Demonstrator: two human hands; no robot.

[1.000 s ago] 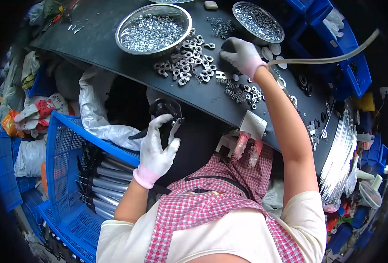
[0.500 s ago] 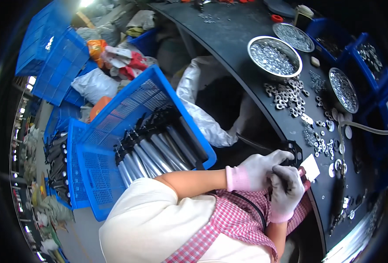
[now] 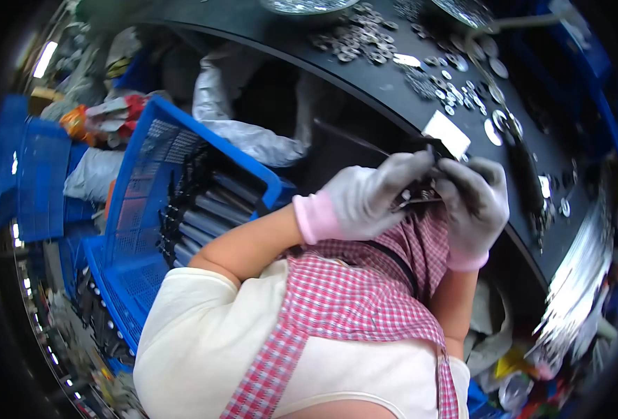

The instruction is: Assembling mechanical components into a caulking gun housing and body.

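Dark and curved by the lens, a black worktable (image 3: 393, 87) runs across the top of the view, and below its edge the two gloved hands meet in front of the person's chest. The left hand (image 3: 365, 199), in a grey glove with a pink cuff, is curled shut around a small dark metal part (image 3: 417, 195), its fingertips pinching the piece from the left. The right hand (image 3: 473, 206), gloved the same way, closes on the same part from the right, so the two hands touch over it; the part itself is mostly hidden by the fingers and blurred, so its shape cannot be told. It sits between the hands, just below the table edge and above the red-and-white checked apron (image 3: 351, 314).

Just beyond the fingertips a small white tag (image 3: 447, 133) lies at the table edge. Farther up the table, loose metal washers (image 3: 365, 42) are scattered in a heap, with more strewn toward the right. Long thin bright rods (image 3: 574, 279) lie bundled at the right rim of the view.

To the left of the left forearm stands a blue plastic crate (image 3: 138, 202) holding dark tubes with grey shafts (image 3: 204, 209) laid side by side. Behind the crate, crumpled white plastic bags (image 3: 246, 133) fill the gap under the table. More blue crates (image 3: 37, 174) stand at the far left.
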